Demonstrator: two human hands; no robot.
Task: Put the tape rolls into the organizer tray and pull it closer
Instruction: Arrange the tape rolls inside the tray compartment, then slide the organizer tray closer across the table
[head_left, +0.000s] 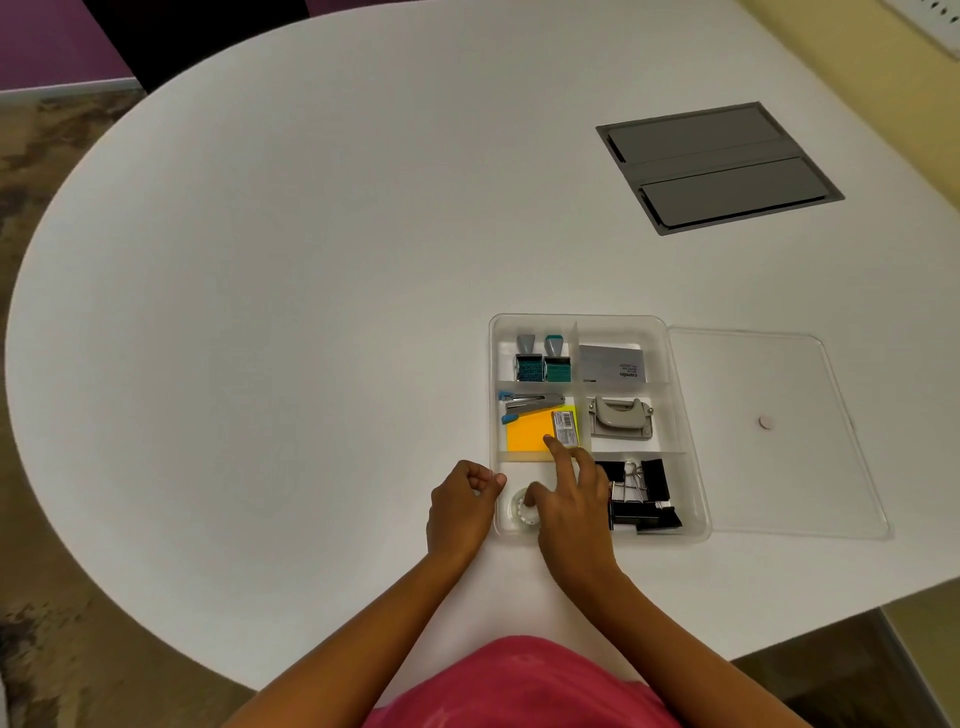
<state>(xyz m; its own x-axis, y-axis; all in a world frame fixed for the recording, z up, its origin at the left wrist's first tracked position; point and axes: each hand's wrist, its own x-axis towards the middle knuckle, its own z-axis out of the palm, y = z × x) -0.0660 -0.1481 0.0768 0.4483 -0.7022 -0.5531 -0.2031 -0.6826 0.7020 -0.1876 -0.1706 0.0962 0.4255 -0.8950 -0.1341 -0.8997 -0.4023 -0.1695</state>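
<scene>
1. The clear organizer tray sits on the white surface, to the right of the person's midline and within reach, with its clear lid lying just beside it on the right.
2. One clear tape roll lies in the near-left compartment of the tray. I can see no other roll, either on the surface or in the tray; part of that compartment is hidden by the hand.
3. The right hand is over that compartment, its thumb touching the roll and its fingers spread loosely toward the orange sticky notes. Whether it grips the roll or only rests on it, I cannot tell.
4. The left hand is curled into a loose fist holding nothing visible, its knuckles against the tray's left wall.
5. Judgement: the placing step looks to be at its end, with the pull not yet begun.
6. The next move calls for letting go of the roll, taking the tray by its near rim or side walls with both hands, and sliding it evenly toward the body so the stapler, hole punch and binder clips do not shift.
</scene>
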